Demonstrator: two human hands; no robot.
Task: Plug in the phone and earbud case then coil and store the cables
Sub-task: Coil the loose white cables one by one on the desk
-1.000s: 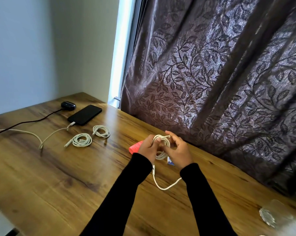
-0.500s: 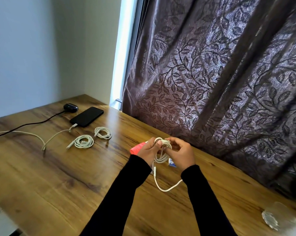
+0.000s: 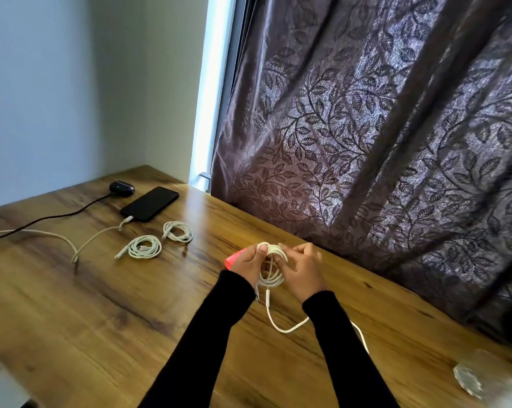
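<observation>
Head view: a pink object is mostly hidden behind the left hand, and a blurred clear container at the lower right holds something pale, unclear what. Both hands' grip is pinched on a white cable coil above the table; right hand. Phone and earbud case lie plugged in, two coiled cables nearby.

Wooden tabletop, bearing a black phone, dark earbud case, two coiled white cables and a pink object.
</observation>
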